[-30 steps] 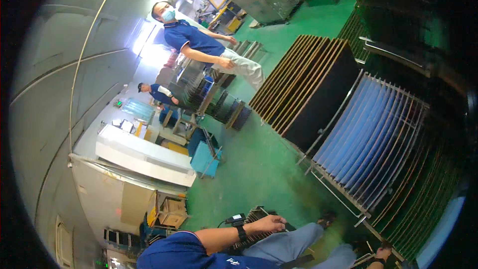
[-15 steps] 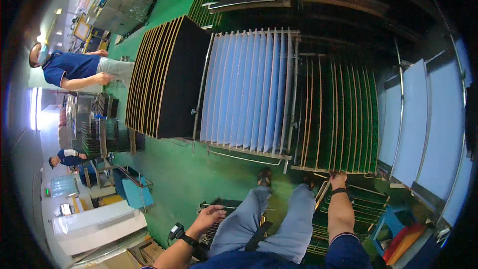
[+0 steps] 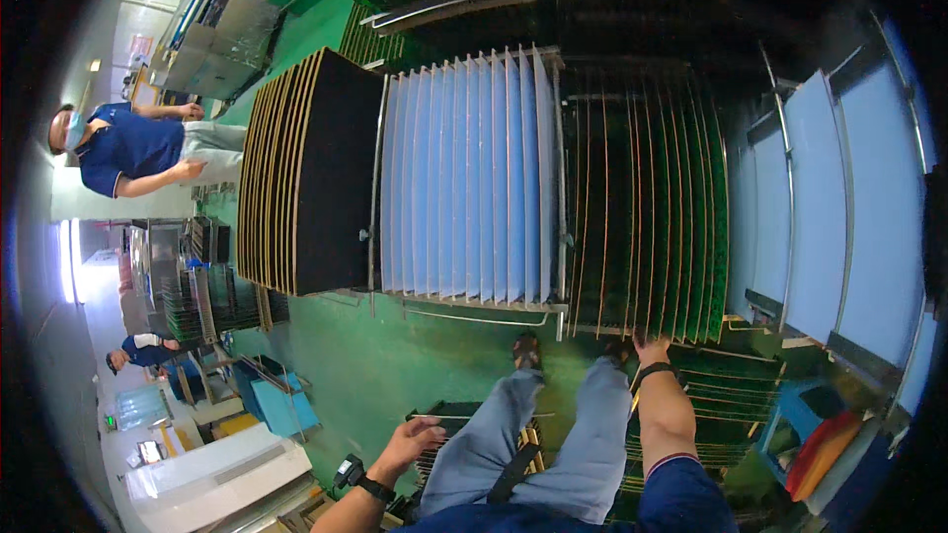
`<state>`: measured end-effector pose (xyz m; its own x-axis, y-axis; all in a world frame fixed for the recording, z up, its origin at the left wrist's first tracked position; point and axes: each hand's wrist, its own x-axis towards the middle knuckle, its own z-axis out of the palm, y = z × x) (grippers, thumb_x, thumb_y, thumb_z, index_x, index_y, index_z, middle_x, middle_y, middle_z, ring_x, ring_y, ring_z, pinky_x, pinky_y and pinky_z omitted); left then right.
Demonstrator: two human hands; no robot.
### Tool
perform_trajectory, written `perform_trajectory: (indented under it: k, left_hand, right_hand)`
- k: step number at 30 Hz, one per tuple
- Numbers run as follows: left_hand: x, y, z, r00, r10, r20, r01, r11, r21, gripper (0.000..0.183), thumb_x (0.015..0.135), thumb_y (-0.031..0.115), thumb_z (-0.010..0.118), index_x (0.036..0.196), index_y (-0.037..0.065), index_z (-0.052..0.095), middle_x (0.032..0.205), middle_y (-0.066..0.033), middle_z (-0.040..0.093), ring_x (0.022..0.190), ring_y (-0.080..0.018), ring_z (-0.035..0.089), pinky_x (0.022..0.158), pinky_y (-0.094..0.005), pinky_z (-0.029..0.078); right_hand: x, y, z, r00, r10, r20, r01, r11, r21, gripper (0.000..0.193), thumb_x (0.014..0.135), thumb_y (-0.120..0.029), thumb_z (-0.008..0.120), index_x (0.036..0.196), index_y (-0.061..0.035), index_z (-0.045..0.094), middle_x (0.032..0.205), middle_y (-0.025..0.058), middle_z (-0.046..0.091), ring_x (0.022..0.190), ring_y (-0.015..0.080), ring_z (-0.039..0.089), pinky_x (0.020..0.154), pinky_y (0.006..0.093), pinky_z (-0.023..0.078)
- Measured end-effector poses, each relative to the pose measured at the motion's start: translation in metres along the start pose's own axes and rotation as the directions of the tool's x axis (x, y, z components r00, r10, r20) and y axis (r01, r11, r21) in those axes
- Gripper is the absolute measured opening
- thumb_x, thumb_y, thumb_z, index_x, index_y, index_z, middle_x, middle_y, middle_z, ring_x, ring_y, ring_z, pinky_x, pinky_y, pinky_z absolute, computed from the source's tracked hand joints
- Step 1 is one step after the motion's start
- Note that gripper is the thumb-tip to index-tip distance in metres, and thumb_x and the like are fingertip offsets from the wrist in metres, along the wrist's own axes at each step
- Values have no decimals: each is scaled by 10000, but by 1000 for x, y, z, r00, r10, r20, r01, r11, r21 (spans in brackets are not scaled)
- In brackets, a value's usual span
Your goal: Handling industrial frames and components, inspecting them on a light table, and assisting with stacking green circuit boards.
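Head view: right hand [image 3: 650, 347] extended forward to lower edge of green boards [image 3: 647, 217] standing on edge in rack, fingers at bottom of nearest one; grip hidden, cannot tell if clenched. Left hand [image 3: 413, 437] loosely half-open, empty, hovering beside knee, above stacked tray [image 3: 449, 417] on floor. Judgement: take single board by edges, slide straight out, avoid scraping neighbours.

Single head-worn fisheye view, steeply downward over legs toward nearby racks [image 3: 553, 178].
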<state>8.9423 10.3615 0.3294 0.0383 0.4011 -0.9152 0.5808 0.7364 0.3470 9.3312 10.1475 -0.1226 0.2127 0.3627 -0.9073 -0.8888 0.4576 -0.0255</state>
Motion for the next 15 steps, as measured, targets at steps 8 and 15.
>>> perform_trajectory:
  k: [8,15]
  left_hand:
    - [40,20,5,997,-72,16,70,991,116,368,893,166,600,1187,-42,527,1029,-109,649,912,-180,625,823,-298,504]
    - [37,7,5,999,-51,9,51,998,37,387,894,179,610,1194,-43,507,1061,-127,640,948,-191,626,848,-314,502]
  right_hand:
    - [48,-35,-107,820,-20,572,-264,-900,347,518,869,-142,441,1366,-283,401,1381,104,431,1256,320,415,1048,572,288]
    - [14,-58,-7,989,60,137,72,-994,-81,489,864,-138,481,1340,-249,465,1382,124,428,1283,347,364,1083,572,227]
